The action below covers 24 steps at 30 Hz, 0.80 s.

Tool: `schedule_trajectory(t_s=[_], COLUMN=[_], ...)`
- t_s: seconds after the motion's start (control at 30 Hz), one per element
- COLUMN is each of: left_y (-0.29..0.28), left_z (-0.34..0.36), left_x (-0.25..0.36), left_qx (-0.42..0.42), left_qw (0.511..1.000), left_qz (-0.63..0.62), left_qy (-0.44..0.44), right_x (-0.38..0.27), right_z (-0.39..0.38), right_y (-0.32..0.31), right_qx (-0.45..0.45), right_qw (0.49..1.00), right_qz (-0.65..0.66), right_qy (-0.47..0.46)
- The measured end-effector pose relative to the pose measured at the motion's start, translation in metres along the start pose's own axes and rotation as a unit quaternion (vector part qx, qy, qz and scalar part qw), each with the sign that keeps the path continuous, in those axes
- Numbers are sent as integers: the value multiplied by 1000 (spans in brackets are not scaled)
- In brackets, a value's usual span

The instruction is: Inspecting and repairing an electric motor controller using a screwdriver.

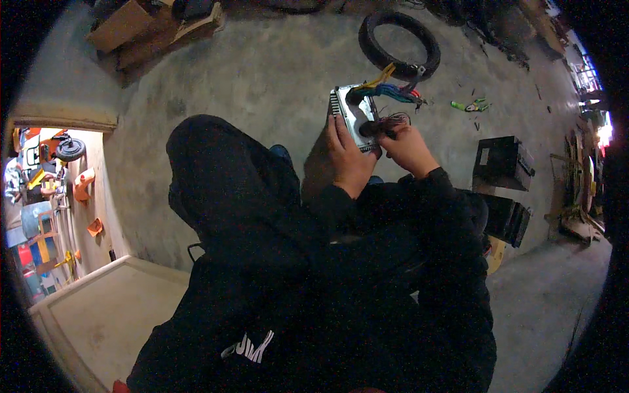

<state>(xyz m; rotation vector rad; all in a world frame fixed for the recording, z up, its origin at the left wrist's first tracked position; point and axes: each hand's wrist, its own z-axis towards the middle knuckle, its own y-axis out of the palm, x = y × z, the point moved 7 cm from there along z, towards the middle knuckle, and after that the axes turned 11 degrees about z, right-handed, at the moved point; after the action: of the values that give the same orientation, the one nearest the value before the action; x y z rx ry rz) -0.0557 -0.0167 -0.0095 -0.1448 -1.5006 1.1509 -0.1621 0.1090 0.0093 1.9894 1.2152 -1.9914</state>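
Observation:
My left hand [349,157] grips the near edge of a silver finned metal controller box [348,110] held above the concrete floor. A bundle of coloured wires [388,92] in yellow, blue, green and red comes out of the box's far end. My right hand [408,145] pinches a dark clump of thin wires [386,124] at the box's right side. Both arms wear black sleeves, and my dark clothing fills the lower middle of the view.
A black tyre [398,44] lies on the floor just beyond the box. Green-handled pliers [470,105] rest to the right. Two black battery-like boxes [503,162] stand at right. Cardboard pieces [141,29] lie top left, a low beige platform [105,314] bottom left.

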Motion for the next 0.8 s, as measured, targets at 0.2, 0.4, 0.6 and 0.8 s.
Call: schedule_trajectory(t_s=[0.2, 0.4, 0.6, 0.8], left_y=[-3, -4, -4, -1], left_z=[9, 10, 11, 11], left_x=[3, 3, 0, -5], left_qx=[-26, -28, -34, -30], left_qw=[999, 999, 999, 999], left_qz=[-23, 13, 2, -8], left_qy=[-27, -17, -13, -12], right_x=[-4, -16, -11, -19], right_z=[5, 4, 7, 9], right_y=[2, -2, 1, 3], right_qx=[-23, -38, -60, -66], right_qw=[997, 997, 998, 995], right_qz=[-72, -60, -14, -35], right_qy=[-28, -30, -26, -67])
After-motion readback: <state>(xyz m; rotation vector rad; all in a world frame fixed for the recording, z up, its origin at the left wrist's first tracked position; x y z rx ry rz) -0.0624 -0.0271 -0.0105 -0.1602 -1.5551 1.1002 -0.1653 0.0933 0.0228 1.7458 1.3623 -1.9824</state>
